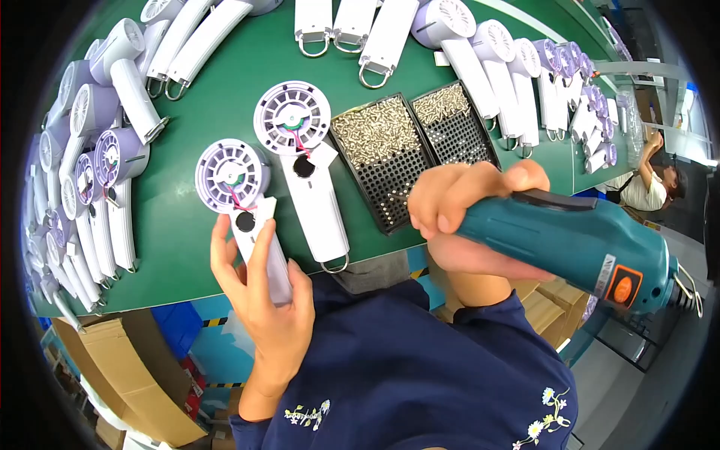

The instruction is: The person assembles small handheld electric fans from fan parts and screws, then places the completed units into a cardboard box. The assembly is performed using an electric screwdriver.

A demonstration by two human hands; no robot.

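Observation:
My left hand grips the white handle of a handheld fan at the table's front edge. The fan's round lilac head has its inside uncovered, with red and green wires and a black disc below. In my right hand is a teal electric screwdriver, a cord leaving its rear end. Its tip is hidden behind my fingers, over the corner of the screw trays. A second opened fan lies just right of the held one. Beside it, two black perforated trays carry heaps of small silvery screws.
Rows of white and lilac fans crowd the left of the green table; more fans stretch along the back and right. A grey cloth hangs at the front edge. Below left stands a cardboard box. Another person is at far right.

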